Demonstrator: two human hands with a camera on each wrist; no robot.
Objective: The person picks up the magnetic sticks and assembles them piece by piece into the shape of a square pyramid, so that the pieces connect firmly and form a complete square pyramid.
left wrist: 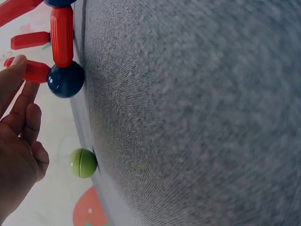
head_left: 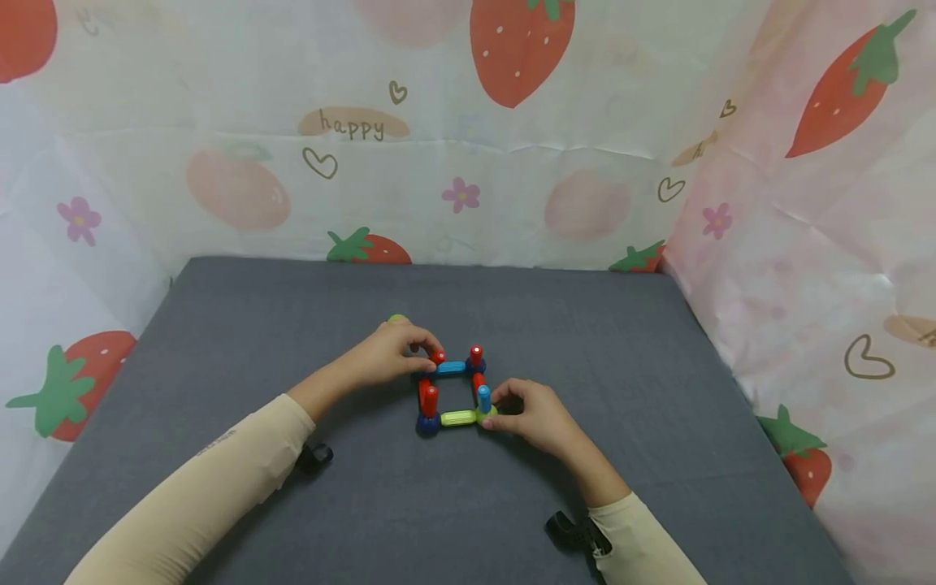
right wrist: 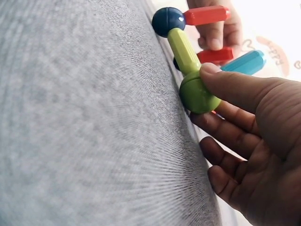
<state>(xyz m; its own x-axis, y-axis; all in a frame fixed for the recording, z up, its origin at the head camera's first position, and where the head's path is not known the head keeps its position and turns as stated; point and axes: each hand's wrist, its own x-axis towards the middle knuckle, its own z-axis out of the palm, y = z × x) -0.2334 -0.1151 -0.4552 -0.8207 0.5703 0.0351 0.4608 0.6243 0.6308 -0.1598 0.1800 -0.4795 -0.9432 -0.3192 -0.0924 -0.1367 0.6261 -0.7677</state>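
Observation:
A square frame of magnetic rods and balls stands on the table, an upright rod at each corner. At its far left corner my left hand (head_left: 391, 355) pinches an upright red rod (left wrist: 36, 72), set on a dark blue ball (left wrist: 67, 79). My right hand (head_left: 539, 416) grips the green ball (right wrist: 200, 94) at the near right corner between thumb and fingers; a blue rod (head_left: 484, 398) rises from it. A yellow-green rod (head_left: 458, 418) links that ball to the near left dark blue ball (head_left: 428, 425). Along the far side lies a blue rod (head_left: 450, 368).
A loose green ball (left wrist: 83, 163) sits on the grey tabletop (head_left: 351, 504) beyond my left hand, mostly hidden by it in the head view. Fruit-printed curtains (head_left: 453, 154) hang behind the table and at both sides.

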